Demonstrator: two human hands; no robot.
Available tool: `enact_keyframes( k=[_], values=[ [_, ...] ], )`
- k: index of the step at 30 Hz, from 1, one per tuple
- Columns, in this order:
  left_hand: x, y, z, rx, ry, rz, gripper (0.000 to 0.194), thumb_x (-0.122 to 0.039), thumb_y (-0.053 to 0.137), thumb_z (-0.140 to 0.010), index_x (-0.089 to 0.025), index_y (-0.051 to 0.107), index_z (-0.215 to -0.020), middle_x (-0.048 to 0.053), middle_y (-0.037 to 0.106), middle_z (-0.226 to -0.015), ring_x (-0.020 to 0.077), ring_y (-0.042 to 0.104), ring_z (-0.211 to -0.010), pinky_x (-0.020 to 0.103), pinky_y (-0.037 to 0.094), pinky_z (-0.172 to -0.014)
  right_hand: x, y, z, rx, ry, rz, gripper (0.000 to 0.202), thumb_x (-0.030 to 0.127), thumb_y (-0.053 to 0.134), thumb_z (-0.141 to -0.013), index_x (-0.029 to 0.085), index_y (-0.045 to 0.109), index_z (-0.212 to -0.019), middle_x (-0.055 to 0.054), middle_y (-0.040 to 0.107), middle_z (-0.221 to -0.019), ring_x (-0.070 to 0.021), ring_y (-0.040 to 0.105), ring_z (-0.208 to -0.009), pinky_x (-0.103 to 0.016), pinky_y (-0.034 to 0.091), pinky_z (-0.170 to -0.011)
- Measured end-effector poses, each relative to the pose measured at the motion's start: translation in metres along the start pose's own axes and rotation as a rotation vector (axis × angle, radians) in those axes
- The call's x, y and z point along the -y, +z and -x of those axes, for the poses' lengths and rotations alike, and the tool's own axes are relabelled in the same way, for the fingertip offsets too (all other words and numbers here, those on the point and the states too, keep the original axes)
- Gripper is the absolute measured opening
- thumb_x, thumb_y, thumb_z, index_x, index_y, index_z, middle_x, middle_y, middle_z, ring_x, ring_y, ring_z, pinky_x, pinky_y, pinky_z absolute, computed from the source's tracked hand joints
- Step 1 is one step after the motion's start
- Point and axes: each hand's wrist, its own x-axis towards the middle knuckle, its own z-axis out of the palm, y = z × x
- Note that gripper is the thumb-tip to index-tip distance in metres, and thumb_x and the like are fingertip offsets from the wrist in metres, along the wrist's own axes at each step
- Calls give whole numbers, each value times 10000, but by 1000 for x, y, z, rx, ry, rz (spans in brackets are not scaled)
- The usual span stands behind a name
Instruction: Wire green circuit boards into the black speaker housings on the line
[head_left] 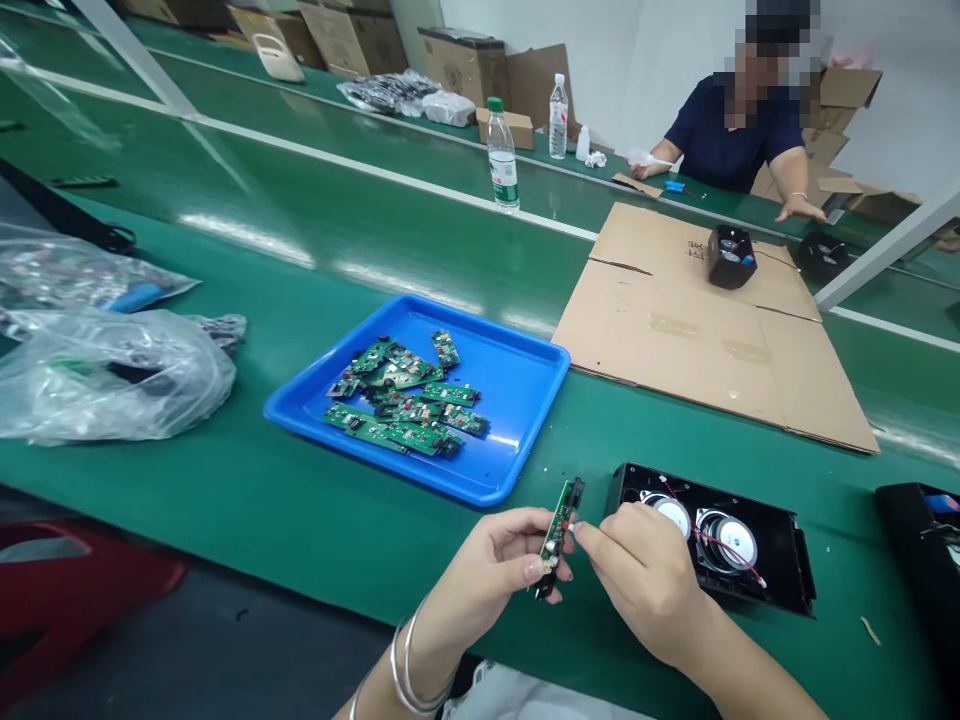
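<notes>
Near the table's front edge, my left hand (499,565) grips a narrow green circuit board (557,535), tilted nearly upright. My right hand (649,565) is beside it, its fingertips pinching a small white connector (573,527) against the board's side. Just behind my right hand lies an open black speaker box (780,540) with two round white-centred speakers (731,540) and thin red wires. A blue tray (517,440) to the left holds several green circuit boards (409,435).
Plastic bags (127,375) lie at the left. Behind the tray stands a water bottle (502,160). Flattened cardboard (697,340) bears a small black speaker box (732,257); a person (739,140) sits beyond it. Another black case (919,580) is at the right edge.
</notes>
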Motion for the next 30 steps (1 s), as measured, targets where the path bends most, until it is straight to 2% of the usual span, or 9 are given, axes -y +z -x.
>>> enact_keyframes(
  k=[4, 11, 17, 21, 24, 27, 28, 30],
  values=[
    [5, -1, -1, -1, 54, -59, 335, -312, 863, -474, -187, 739, -759, 23, 596, -744, 137, 583, -619, 234, 521, -544, -1, 0, 5, -7, -70, 27, 224, 56, 376, -909, 80, 598, -887, -30, 524, -566, -136, 373, -516, -290, 258, -449],
    [5, 4, 3, 52, 140, -231, 204, -245, 820, -557, -199, 748, -742, 14, 517, -756, 131, 537, -663, 244, 513, -647, -4, 7, 12, -84, 11, -142, 172, 38, 426, -883, 110, 581, -874, -20, 517, -574, -128, 379, -516, -271, 306, -457],
    [13, 3, 2, 61, 208, -341, 246, -337, 826, -540, -171, 732, -696, 26, 514, -725, 150, 520, -669, 253, 512, -621, -7, 2, 16, -131, -4, -208, 164, 52, 423, -893, 116, 574, -896, -16, 538, -585, -120, 404, -518, -258, 321, -461],
    [11, 0, 15, 64, 145, -405, 281, -370, 822, -537, -161, 723, -697, 23, 503, -721, 149, 524, -677, 241, 510, -616, 11, -1, 18, -147, 25, -221, 192, 76, 404, -911, 118, 585, -863, -13, 539, -577, -118, 420, -525, -252, 341, -469],
    [8, 6, 32, 14, 13, -362, 333, -394, 841, -489, -161, 688, -671, 16, 533, -726, 149, 544, -685, 245, 514, -643, 28, -13, 16, -92, 60, -186, 238, 95, 383, -926, 121, 598, -826, -10, 532, -573, -115, 426, -531, -247, 376, -500],
    [10, 17, 44, -67, -104, -307, 417, -391, 831, -508, -195, 654, -831, 22, 619, -797, 179, 594, -775, 266, 512, -723, 29, -36, 23, 41, 111, -141, 242, 239, 400, -954, 130, 603, -880, -56, 609, -743, -143, 524, -690, -280, 449, -645],
    [11, 21, 46, -87, -121, -317, 431, -376, 816, -538, -203, 638, -891, 30, 642, -835, 191, 606, -822, 272, 505, -756, 25, -47, 30, 71, 187, -110, 255, 296, 404, -954, 139, 600, -906, -74, 625, -829, -158, 548, -769, -295, 459, -698],
    [13, 27, 49, -103, -116, -392, 414, -324, 778, -586, -206, 617, -949, 41, 666, -889, 204, 614, -886, 272, 493, -792, 13, -68, 47, 118, 434, 26, 246, 337, 424, -942, 161, 594, -917, -85, 629, -920, -183, 567, -848, -313, 464, -733]
  ],
)
